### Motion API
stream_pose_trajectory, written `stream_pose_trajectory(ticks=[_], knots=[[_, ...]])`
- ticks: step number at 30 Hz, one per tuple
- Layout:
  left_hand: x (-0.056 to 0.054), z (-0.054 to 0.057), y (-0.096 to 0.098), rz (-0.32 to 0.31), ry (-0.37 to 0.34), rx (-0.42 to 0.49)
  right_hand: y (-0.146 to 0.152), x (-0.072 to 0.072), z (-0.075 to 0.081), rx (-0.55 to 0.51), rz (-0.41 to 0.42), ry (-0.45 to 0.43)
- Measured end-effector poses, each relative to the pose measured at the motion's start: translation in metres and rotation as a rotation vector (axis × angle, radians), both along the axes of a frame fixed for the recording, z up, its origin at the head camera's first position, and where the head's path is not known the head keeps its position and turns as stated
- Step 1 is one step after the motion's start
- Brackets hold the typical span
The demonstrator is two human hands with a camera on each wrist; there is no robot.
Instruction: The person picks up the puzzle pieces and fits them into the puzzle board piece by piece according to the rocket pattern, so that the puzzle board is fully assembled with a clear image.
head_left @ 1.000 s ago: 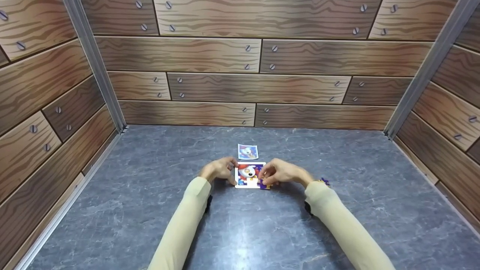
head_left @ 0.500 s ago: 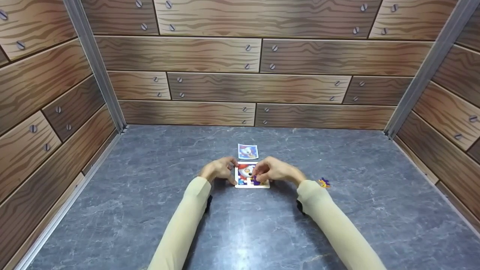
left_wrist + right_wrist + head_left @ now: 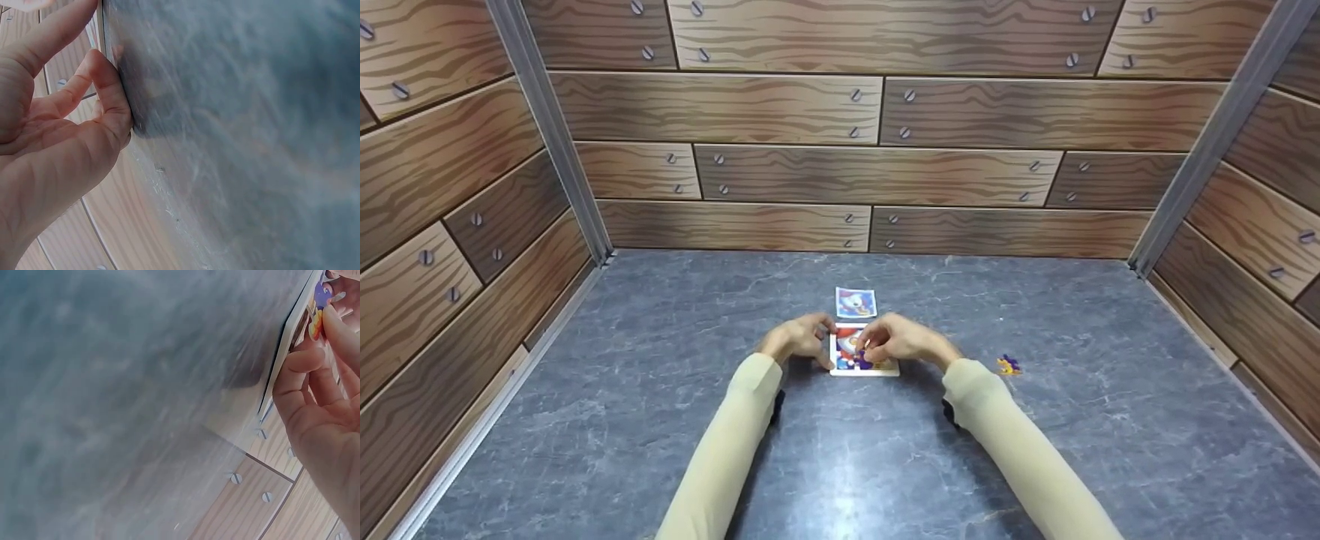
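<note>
A jigsaw puzzle board (image 3: 891, 373) with a white frame and a colourful cartoon picture lies flat on the table. My left hand (image 3: 799, 337) holds its left edge, thumb near the front corner and bent fingers toward the back corner. My right hand (image 3: 901, 337) reaches over the board from the right, covering part of the picture. Between its thumb and fingers it pinches a purple and yellow puzzle piece (image 3: 322, 295), low over the lower middle of the board. Purple pieces also show in the board's lower right.
A small picture card (image 3: 856, 303) with a similar cartoon lies just behind the board. More purple and yellow puzzle pieces (image 3: 1009, 365) lie to the right, beyond my right wrist. Wood-patterned walls (image 3: 780, 176) enclose the grey marbled table (image 3: 675, 300) at back and sides.
My right hand has moved left across the board with the puzzle piece, uncovering the loose pieces on the right. My left hand stays at the board's left edge.
</note>
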State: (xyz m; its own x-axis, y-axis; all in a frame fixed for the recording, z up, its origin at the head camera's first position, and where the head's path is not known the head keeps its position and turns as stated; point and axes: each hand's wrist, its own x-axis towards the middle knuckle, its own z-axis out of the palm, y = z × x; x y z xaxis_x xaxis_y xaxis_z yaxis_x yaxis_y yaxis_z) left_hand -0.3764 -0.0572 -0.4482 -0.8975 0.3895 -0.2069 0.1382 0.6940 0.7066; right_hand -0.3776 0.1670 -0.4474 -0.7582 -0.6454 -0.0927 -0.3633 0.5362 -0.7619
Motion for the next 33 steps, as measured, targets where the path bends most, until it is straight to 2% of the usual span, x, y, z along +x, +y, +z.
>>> stream_pose_trajectory(ticks=[7,16,24,33], knots=[[0.000,0.001,0.000,0.004,-0.003,0.011,-0.002,-0.002,-0.001,-0.040,0.042,-0.001],[0.001,0.002,0.000,-0.001,-0.021,0.026,-0.011,-0.001,0.001,0.059,-0.024,0.016],[0.000,0.001,-0.001,0.006,-0.025,-0.001,-0.016,0.002,0.000,0.075,-0.074,0.008],[0.000,0.001,-0.001,0.016,-0.027,-0.004,-0.018,0.003,0.001,0.094,-0.077,0.035]])
